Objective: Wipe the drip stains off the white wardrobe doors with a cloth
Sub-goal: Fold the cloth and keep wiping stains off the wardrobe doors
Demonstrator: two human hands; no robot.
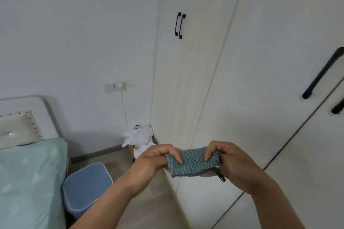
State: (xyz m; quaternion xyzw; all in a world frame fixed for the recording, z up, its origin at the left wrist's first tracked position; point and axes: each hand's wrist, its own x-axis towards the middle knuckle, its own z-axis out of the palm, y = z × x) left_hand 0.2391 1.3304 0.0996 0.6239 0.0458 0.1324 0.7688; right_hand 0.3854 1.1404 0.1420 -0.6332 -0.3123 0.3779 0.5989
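White wardrobe doors [260,46] fill the right side of a bedroom, with paired dark handles [179,25] high on them. In front of the lower part of the doors, a folded teal cloth [191,163] with a wavy weave is held between both hands. The left hand [152,161] pinches its left end, thumb on the upper face and fingers curled beneath. The right hand [232,161] grips its right end, fingertips [208,155] bent down onto the upper face. A dark loop hangs below that end. Left of the doors stand a blue stool [86,186] and a bed [28,173] with a pale green cover.
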